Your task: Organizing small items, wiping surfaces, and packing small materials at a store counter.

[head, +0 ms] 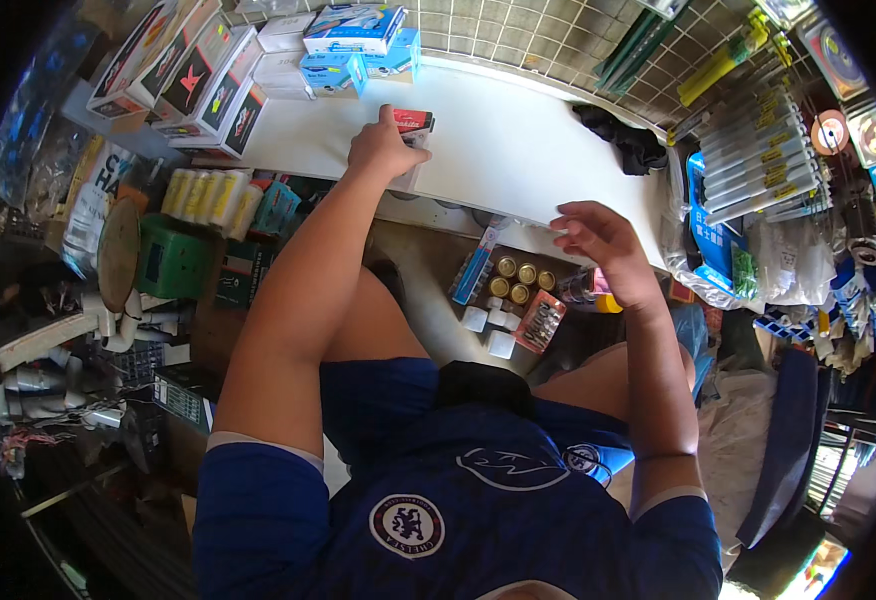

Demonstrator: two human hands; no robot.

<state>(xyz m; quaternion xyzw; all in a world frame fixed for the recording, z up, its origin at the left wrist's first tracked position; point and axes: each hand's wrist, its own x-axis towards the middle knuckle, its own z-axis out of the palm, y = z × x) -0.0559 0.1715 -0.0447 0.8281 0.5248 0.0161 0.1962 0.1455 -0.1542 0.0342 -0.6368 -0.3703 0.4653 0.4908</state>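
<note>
My left hand (384, 150) reaches out over the white tabletop (513, 142) and grips a red and black Makita blister pack (415, 122). Its fingers cover part of the pack, whose clear lower portion shows below the thumb. To the right, my right hand (601, 246) hovers by the table's front edge, holding nothing, with fingers loosely bent and apart. Under it, lower down, sit a dark can with a pink label (579, 286) and a yellow cap (608, 303). Behind my left hand, blue and white cartons (340, 71) stand stacked against a wire grid.
Several gold-lidded tins (519, 292), white cubes (501, 343), a red blister pack (541, 321) and a long blue package (475, 262) lie below the table. Larger boxes (194, 86) fill the left end. A black cloth (622, 139) lies at right, near hanging white tubes (760, 165).
</note>
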